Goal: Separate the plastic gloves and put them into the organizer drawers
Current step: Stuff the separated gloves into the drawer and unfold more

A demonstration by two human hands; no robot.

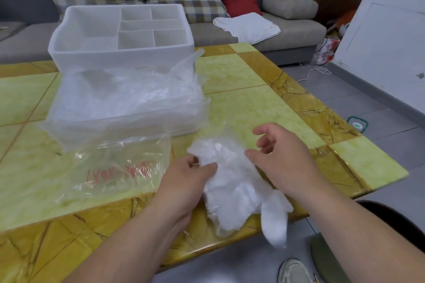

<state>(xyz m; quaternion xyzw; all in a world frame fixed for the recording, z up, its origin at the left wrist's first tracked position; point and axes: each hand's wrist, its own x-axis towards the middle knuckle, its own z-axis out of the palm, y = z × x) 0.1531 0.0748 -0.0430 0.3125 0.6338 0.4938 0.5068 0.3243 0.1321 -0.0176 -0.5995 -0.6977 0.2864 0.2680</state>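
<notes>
A white, crumpled stack of plastic gloves [239, 193] lies at the table's near edge, its fingers hanging over the rim. My left hand [186, 181] pinches the stack's upper left corner between thumb and fingers. My right hand [282, 156] hovers over the stack's right side with fingers loosely curled, its thumb touching the plastic; whether it holds a thin clear glove I cannot tell. The white organizer [69, 53] stands at the back left, and its open drawer [128, 122] in front holds several clear gloves [128, 89].
A flat clear plastic bag with red lettering [119, 167] lies left of my left hand. The yellow-green tiled table [264, 99] ends to the right and near side. A grey sofa [292, 37] with cushions and a white cloth stands behind.
</notes>
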